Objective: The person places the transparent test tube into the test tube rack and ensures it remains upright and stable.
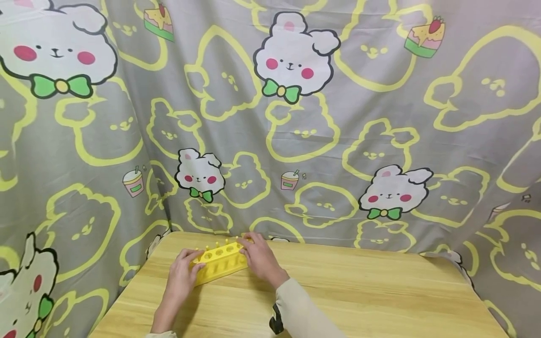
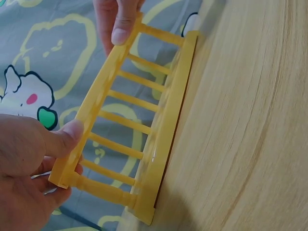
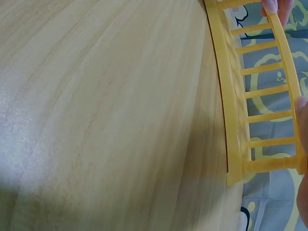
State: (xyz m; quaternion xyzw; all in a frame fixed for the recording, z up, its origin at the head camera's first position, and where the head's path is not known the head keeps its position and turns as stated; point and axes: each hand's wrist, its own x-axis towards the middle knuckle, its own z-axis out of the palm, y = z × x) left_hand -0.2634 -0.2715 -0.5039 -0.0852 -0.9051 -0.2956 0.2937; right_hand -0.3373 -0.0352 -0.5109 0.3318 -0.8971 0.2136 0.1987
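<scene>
A yellow plastic test tube rack [image 1: 221, 259] stands upright on the wooden table, with round holes in its top plate and small pegs along its far side. Its left end is gripped by my left hand [image 1: 181, 272], the thumb on the near edge of the top plate. At the opposite end my right hand [image 1: 262, 256] holds the top plate between thumb and fingers. In the left wrist view, thin bars join the top plate to the rack's base [image 2: 166, 130]. The right wrist view shows the base [image 3: 228, 106] close against the tabletop.
The light wood table [image 1: 359, 291] extends to the right and toward me. Behind it and along the left side hangs a grey curtain [image 1: 249, 136] printed with cartoon rabbits, its lower part meeting the table's back edge. A black strap [image 1: 276, 319] is on my right sleeve.
</scene>
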